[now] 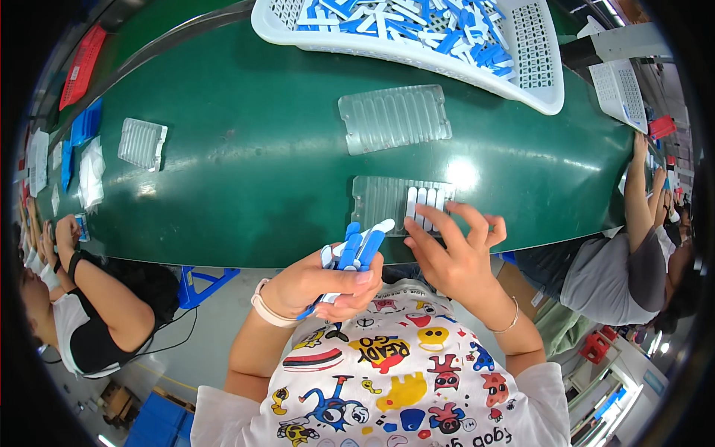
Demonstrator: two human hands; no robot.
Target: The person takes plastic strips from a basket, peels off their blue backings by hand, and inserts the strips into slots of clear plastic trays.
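While the left hand [326,283] is clamped around a bundle of slim blue-and-white plastic sticks [348,253] | right hand [460,249], apart from it, has fingers at a row of slim white sticks [431,197], pinch cannot be told | row lies in a clear ribbed plastic tray [370,205] on the green surface [261,186] | beyond, white perforated plastic basket [538,37]

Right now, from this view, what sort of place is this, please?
Probably a factory workshop: there is a long green worktable, a white basket heaped with similar blue and white pieces, and people sitting close by on both sides.
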